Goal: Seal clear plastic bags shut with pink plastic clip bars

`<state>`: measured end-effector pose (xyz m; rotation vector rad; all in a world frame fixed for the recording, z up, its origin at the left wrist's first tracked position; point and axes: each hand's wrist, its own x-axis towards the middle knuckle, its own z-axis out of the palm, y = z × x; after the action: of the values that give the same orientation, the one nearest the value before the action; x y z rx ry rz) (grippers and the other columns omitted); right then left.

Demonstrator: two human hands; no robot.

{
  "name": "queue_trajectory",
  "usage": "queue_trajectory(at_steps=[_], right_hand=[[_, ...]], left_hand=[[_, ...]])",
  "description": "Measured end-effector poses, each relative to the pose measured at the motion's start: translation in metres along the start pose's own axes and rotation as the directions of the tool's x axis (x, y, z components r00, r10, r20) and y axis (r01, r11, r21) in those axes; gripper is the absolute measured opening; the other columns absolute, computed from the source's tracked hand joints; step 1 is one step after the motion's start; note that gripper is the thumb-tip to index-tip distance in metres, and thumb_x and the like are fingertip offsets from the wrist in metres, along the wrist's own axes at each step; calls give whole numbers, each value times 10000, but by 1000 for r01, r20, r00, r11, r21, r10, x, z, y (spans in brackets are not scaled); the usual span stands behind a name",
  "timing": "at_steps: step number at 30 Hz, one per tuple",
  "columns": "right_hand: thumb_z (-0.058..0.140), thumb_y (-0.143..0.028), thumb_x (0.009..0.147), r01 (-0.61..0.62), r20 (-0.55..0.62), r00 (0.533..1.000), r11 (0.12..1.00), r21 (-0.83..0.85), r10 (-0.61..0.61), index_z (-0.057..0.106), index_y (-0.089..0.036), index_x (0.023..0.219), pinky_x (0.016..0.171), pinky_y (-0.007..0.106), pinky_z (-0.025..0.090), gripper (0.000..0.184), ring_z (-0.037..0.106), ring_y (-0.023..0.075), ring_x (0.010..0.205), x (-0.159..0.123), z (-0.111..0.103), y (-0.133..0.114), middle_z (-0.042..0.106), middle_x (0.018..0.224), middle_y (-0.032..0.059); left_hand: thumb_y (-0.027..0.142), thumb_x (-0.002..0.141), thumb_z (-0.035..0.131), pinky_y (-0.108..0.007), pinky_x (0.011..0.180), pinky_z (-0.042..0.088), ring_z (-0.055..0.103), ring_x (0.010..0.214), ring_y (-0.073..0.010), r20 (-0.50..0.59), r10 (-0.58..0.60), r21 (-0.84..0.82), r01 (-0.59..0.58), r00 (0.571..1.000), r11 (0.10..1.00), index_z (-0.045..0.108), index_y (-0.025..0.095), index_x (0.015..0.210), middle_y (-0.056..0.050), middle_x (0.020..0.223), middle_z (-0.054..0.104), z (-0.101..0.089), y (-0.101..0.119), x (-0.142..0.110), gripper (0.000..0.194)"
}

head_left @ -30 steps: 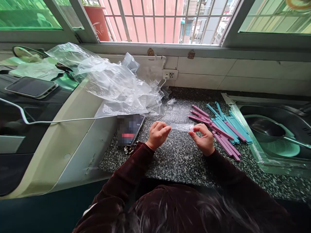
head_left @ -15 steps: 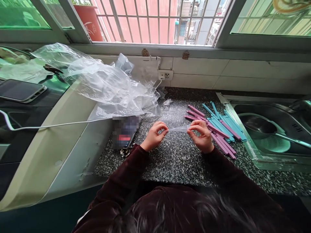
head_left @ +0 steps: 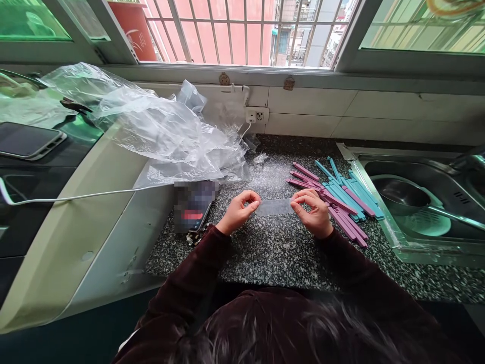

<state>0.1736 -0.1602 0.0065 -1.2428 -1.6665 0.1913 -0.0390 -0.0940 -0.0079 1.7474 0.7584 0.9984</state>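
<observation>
A small clear plastic sleeve (head_left: 275, 207) is stretched flat between my two hands above the speckled granite counter (head_left: 276, 253). My left hand (head_left: 239, 212) pinches its left end with thumb and fingers closed. My right hand (head_left: 312, 212) pinches its right end the same way. Just right of my right hand lies a loose pile of purple and teal plastic sticks (head_left: 337, 194). Dark red sleeves cover both my arms.
A phone (head_left: 192, 206) lies on the counter left of my hands, below a heap of crumpled clear plastic bags (head_left: 166, 136). A sink (head_left: 428, 202) with a metal bowl and a teal strainer is at the right. A second phone (head_left: 26, 140) with a white cable rests on the appliance at left.
The sleeve, narrow and twisted before, now lies broad and flat between my hands. My hands have hardly shifted; the view has tilted slightly.
</observation>
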Motion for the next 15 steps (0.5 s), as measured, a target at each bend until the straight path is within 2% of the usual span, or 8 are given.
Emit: queue_trajectory(at_steps=[4, 8, 12, 15], right_hand=[[620, -306, 764, -2, 19, 1000, 1000, 20, 2, 600, -217, 801, 818, 402, 452, 99, 567, 209, 860, 1, -1, 3, 630, 858, 54], [633, -320, 762, 40, 165, 986, 999, -18, -37, 642, -223, 903, 830, 398, 442, 172, 547, 214, 894, 3, 3, 3, 622, 892, 59], [618, -323, 777, 6, 254, 967, 1000, -8, -4, 659, -231, 896, 832, 403, 434, 156, 538, 207, 889, 4, 10, 5, 620, 891, 54], [605, -302, 785, -32, 296, 955, 999, 38, 19, 642, -223, 760, 796, 388, 442, 91, 538, 193, 833, 4, 13, 8, 618, 803, 38]], left_hand=[[280, 764, 513, -277, 674, 430, 516, 703, -142, 49, -14, -60, 17, 999, 998, 542, 151, 684, -33, 714, 567, -1, 4, -1, 155], [267, 747, 519, -264, 648, 418, 508, 683, -134, 117, -42, -80, 52, 992, 995, 559, 145, 689, -25, 701, 560, 0, 7, -2, 141], [253, 729, 519, -261, 647, 413, 510, 682, -132, 160, -53, -103, 70, 986, 992, 565, 142, 677, -23, 689, 561, 1, 8, -2, 131], [251, 720, 523, -263, 646, 415, 515, 673, -132, 160, -63, -114, 82, 985, 990, 568, 144, 671, -23, 683, 570, 2, 8, -2, 126]])
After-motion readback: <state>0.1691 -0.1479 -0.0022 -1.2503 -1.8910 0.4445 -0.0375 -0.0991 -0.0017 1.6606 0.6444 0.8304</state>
